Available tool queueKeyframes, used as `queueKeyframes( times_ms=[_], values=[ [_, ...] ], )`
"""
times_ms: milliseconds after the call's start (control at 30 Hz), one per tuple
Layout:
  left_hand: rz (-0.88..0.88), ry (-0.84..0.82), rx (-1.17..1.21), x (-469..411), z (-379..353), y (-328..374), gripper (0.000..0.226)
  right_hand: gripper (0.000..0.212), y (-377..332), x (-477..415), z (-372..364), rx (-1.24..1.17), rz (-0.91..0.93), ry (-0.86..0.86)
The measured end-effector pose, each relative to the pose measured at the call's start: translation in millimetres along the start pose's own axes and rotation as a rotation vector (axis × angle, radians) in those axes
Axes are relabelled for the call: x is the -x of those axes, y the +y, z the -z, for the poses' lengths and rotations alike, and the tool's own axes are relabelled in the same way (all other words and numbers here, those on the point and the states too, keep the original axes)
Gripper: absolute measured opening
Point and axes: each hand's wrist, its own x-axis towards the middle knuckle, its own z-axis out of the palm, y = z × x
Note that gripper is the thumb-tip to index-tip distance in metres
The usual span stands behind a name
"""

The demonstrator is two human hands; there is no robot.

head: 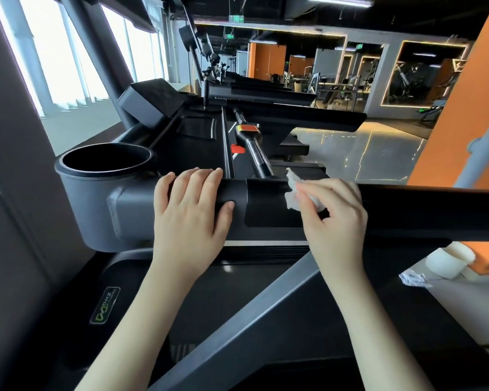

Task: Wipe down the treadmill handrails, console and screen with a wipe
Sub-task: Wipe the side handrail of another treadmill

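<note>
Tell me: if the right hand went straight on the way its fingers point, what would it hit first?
Probably the left hand, which rests on the same handrail. The right hand, pinching the wipe, points leftward along that bar.

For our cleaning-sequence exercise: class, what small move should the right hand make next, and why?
Probably slide the wipe rightward along the handrail: the right hand pinches it against the rail just beside the resting left hand, and a long bare stretch runs off to the right.
</note>
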Motion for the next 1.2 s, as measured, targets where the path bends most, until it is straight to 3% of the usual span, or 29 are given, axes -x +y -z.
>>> queueKeyframes(
  times_ms=[67, 233, 400, 567, 633, 767, 867, 967, 1133, 1200],
  values=[
    [-0.003, -0.001, -0.003, 0.0, -0.3, 0.7, 0.046, 0.012, -7.6, 12.8, -4.8, -0.007, -0.030, 0.041],
    [0.004, 0.001, -0.004, 0.0, 0.6, 1.9, 0.046, 0.018, -9.3, 51.8, -6.6, 0.074, 0.142, -0.014],
    [0.005, 0.005, 0.000, 0.6, 0.3, 1.8, 0.046, 0.012, 1.6, 54.7, -7.3, 0.139, -0.057, 0.160],
    [0.007, 0.001, 0.005, 0.8, -0.1, 2.0, 0.046, 0.013, -6.5, 70.7, -19.1, 0.078, 0.097, 0.028],
    [0.005, 0.001, 0.008, 0.7, -0.1, 2.2, 0.046, 0.013, -0.7, 66.3, -16.0, 0.093, 0.093, 0.056],
    [0.004, -0.001, 0.006, 0.7, 0.1, 2.1, 0.046, 0.012, -10.9, 71.4, -21.0, 0.088, -0.084, 0.157],
    [0.001, -0.010, 0.002, 0.6, 0.6, 1.9, 0.046, 0.015, -22.8, 82.0, -31.9, 0.060, 0.009, 0.066],
    [-0.003, -0.013, 0.003, 0.6, 0.8, 1.3, 0.046, 0.015, -19.5, 69.4, -29.4, 0.043, 0.107, 0.080],
    [-0.006, 0.009, 0.004, 1.0, -1.0, 0.6, 0.046, 0.011, -23.3, 69.9, -36.0, 0.034, -0.012, 0.171],
    [-0.005, 0.008, 0.007, 0.8, -1.2, 1.2, 0.046, 0.011, -25.4, 72.1, -39.5, 0.062, 0.045, 0.153]
  ],
)
